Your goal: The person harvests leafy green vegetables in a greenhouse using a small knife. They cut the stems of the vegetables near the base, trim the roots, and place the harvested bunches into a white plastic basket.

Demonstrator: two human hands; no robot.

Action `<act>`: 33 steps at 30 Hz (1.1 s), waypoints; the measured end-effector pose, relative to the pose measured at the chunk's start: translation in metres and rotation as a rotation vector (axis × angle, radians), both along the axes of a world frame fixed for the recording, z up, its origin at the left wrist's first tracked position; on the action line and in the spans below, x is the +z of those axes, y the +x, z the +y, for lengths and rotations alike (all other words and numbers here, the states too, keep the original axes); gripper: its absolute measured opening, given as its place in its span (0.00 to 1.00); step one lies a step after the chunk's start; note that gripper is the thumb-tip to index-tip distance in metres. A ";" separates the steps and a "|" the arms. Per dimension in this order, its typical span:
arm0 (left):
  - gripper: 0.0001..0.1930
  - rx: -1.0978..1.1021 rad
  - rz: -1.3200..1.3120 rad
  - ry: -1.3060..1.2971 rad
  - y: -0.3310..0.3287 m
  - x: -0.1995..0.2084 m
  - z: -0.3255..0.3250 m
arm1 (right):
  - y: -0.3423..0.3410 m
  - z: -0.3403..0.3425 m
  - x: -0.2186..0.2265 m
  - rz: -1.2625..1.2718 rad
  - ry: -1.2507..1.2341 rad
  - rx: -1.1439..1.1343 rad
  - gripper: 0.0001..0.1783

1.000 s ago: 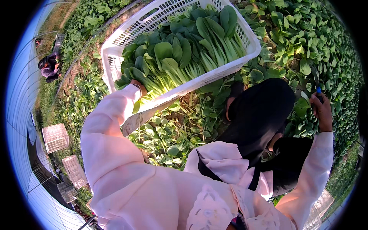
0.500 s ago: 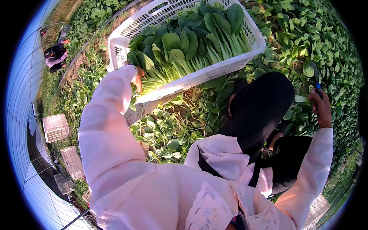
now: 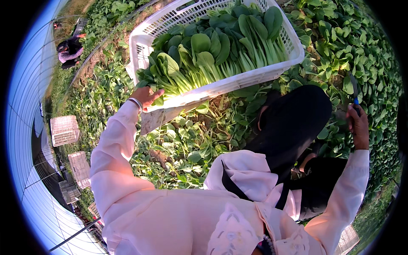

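Observation:
My left hand, a bangle at its wrist, is at the near left corner of a white plastic crate. Its thumb stands apart from the fingers, which rest by the rim and partly under leaves; no stalk shows in its grasp. Inside the crate, bok choy lies in rows, dark leaves toward the back and pale stalks toward me. Over on the right, my right hand is closed around the handle of a knife with a blue band, its dark blade pointing away from me over the plants.
Dense leafy plants grow on the right. Loose leaves cover the ground before me, beside a pale board under the crate's corner. More crates stand at left near the plastic greenhouse wall. Another person crouches far left.
My left hand has drawn back from the stalks to the crate's corner. The whole view has shifted slightly. My right hand still grips the knife; a pale stalk beside it no longer shows.

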State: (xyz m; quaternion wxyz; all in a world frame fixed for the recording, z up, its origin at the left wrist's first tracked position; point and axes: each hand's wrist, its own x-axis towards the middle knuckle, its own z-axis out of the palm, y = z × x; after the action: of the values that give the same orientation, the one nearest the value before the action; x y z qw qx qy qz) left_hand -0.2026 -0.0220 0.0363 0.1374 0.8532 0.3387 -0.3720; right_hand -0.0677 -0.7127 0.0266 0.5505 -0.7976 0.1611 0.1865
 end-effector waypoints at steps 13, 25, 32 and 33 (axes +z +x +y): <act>0.31 -0.602 -0.227 0.112 0.081 -0.166 0.064 | -0.008 0.014 0.016 0.019 0.067 -0.049 0.13; 0.39 -0.754 -0.010 0.326 0.088 -0.158 0.019 | -0.053 -0.095 0.080 -0.231 0.094 -0.438 0.15; 0.32 -0.836 0.151 0.342 0.136 -0.001 -0.110 | -0.215 -0.170 0.062 -0.396 0.035 -0.877 0.18; 0.28 -0.849 -0.067 0.329 0.145 0.010 -0.123 | -0.245 -0.180 0.058 -0.413 0.024 -0.936 0.19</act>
State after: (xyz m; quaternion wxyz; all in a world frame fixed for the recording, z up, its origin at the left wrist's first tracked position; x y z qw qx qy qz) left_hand -0.0580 -0.1447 0.0461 -0.1540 0.9385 0.0091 -0.3088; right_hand -0.3132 -0.8927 0.0846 0.6046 -0.6537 0.3868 -0.2400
